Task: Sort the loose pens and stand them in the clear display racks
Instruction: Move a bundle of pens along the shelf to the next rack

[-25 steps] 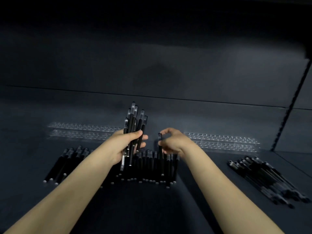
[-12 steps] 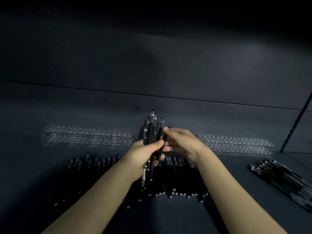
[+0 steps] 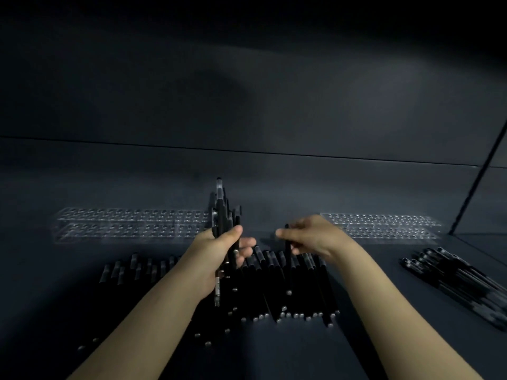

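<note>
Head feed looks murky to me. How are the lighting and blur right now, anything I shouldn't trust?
Head view: dim overall; the row of black pens merges into the dark grey tabletop; the clear plastic racks read faintly; the right hand and its single black pen are slightly motion-smeared; the left hand and its bundle of black pens look sharper.

Two clear racks: the left rack and the right rack. Two hands: the left hand grips a bundle of at least five pens, the right hand pinches a single pen. Dozens lie in the row; the heap is too dark to count.
</note>
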{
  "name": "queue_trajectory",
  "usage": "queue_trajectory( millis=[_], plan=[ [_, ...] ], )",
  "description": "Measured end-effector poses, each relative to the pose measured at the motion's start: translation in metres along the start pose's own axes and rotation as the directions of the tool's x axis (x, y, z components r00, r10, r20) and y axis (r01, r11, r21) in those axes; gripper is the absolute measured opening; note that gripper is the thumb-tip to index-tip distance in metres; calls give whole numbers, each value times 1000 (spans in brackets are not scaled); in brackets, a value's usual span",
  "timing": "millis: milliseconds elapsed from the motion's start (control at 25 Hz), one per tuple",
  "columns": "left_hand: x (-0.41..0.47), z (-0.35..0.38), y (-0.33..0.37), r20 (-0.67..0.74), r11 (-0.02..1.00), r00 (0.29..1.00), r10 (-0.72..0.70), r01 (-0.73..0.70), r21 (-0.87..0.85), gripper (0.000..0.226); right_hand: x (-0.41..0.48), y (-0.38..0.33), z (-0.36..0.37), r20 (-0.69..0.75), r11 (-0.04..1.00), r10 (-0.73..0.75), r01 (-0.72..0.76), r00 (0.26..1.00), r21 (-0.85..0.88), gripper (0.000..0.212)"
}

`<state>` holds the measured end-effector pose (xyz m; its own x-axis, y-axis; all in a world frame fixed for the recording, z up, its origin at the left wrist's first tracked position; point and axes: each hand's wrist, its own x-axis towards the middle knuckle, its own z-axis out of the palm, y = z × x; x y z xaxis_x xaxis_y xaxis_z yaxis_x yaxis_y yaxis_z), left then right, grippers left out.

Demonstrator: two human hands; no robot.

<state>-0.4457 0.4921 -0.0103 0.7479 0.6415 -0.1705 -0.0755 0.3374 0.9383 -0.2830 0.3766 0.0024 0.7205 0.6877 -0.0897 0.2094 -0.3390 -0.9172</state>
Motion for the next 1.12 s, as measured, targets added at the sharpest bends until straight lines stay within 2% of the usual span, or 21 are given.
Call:
queue_trajectory(
  millis=[160, 240, 400, 480, 600, 680, 760, 840, 960, 1040, 1120],
  plan=[
    [-2, 3, -1, 19, 999, 999, -31, 30, 28, 12, -3, -1, 9, 24, 990, -4, 8, 1000, -144, 24],
    [-2, 2, -1, 34, 1000, 999, -12, 11, 22, 15, -3, -2, 10, -24, 992, -50, 47, 998, -117, 23],
    [-8, 4, 0, 94, 996, 995, -19, 10, 91, 17, -2, -8, 23, 10, 963, -88, 83, 996, 256, 24],
    [-11, 7, -1, 140, 990, 990, -29, 9, 140, 14, -4, -11, 33, 29, 917, -107, 87, 994, 390, 19],
    [-12, 7, 1, 193, 987, 981, -14, -17, 159, 14, -6, -14, 45, -39, 799, -110, 112, 993, 591, 20],
    [-11, 7, 3, 180, 988, 984, -12, -15, 152, 17, -7, -16, 44, -127, 735, -93, 154, 988, 660, 24],
    [-10, 6, 3, 119, 990, 992, -29, 12, 139, 19, -5, -17, 33, -181, 715, -76, 180, 981, 675, 31],
    [-9, 4, 2, 75, 996, 997, -33, 26, 86, 17, -7, -16, 19, -132, 786, -66, 133, 989, 603, 38],
    [-6, 0, 3, 38, 1000, 999, -15, 16, -17, 16, -8, -9, 10, 26, 965, -32, 24, 999, 260, 37],
    [-6, 0, 4, 32, 999, 999, -13, 14, -46, 16, -8, -5, 14, 56, 999, -21, 19, 998, 31, 37],
    [-6, -1, 3, 55, 1000, 998, -6, 6, -10, 16, -8, -2, 19, 55, 990, -16, 23, 998, -142, 39]
  ],
)
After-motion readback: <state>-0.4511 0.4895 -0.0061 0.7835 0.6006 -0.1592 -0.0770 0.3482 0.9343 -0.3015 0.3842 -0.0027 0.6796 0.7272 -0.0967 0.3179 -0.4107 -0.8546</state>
